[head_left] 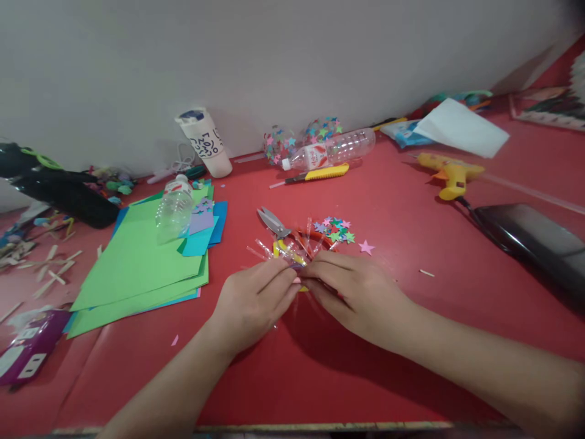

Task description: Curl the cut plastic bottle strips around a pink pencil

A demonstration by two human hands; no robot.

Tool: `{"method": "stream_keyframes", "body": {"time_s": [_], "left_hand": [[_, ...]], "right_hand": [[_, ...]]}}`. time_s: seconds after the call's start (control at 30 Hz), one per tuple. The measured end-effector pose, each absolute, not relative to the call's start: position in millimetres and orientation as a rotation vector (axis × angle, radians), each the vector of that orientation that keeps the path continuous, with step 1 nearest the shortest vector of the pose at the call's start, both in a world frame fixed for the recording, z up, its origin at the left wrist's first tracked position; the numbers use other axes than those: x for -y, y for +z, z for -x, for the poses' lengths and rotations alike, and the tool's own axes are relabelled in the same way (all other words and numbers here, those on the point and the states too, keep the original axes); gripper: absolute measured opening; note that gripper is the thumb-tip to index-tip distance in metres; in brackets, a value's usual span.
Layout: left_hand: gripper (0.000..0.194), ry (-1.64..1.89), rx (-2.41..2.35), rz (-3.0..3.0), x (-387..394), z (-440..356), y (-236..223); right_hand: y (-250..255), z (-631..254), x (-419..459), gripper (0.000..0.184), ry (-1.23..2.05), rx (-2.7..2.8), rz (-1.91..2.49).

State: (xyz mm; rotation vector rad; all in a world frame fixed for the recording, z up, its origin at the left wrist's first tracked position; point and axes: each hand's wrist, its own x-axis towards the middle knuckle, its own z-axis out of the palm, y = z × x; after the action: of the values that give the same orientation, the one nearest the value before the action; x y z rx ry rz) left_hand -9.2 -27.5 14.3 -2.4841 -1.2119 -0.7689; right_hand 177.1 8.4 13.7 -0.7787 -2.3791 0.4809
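My left hand [253, 302] and my right hand [356, 296] meet at the front middle of the red table, fingertips pinched close together. Between them they hold a piece of clear plastic with thin strips [289, 251] fanning outward; a small pink and purple bit shows at the fingertips, too covered to name. Just beyond lie scissors [274, 224] with grey blades pointing away to the left, their yellow and orange handles partly hidden behind the plastic and my fingers. To the right of these is a little heap of coloured paper stars [336, 230], with one pink star [366, 247] apart.
Green and blue paper sheets [137, 256] lie left, bearing a cut bottle [175, 210]. A tumbler [205, 143], a plastic bottle [338, 149] and a yellow cutter [326, 172] stand or lie along the wall. Right are a yellow glue gun [452, 174] and a black object [534, 244].
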Motion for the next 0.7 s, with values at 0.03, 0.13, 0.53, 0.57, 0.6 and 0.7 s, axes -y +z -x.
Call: {"method": "stream_keyframes", "body": {"time_s": [0.03, 0.13, 0.53, 0.57, 0.6, 0.7], "left_hand": [[0.016, -0.754, 1.199, 2.479, 27.5, 8.8, 14.8], [0.016, -0.717, 1.22, 2.484, 27.6, 8.4, 15.7], [0.013, -0.681, 1.216, 2.498, 29.2, 5.9, 15.9], [0.011, -0.696, 1.214, 2.498, 29.2, 6.1, 15.9], [0.01, -0.712, 1.208, 2.495, 29.3, 6.4, 15.7], [0.01, -0.747, 1.162, 2.481, 29.2, 6.6, 15.0]], "right_hand": [[14.0, -177.1, -8.2, 0.023, 0.487, 2.379, 0.776], [16.0, -176.9, -8.0, 0.022, 0.497, 2.389, 0.777], [19.3, -175.9, -9.4, 0.014, 0.641, 2.377, 0.912], [19.1, -175.5, -9.8, 0.014, 0.659, 2.372, 0.924], [19.0, -175.1, -10.2, 0.014, 0.672, 2.365, 0.933], [19.0, -174.3, -11.2, 0.015, 0.694, 2.348, 0.938]]}}
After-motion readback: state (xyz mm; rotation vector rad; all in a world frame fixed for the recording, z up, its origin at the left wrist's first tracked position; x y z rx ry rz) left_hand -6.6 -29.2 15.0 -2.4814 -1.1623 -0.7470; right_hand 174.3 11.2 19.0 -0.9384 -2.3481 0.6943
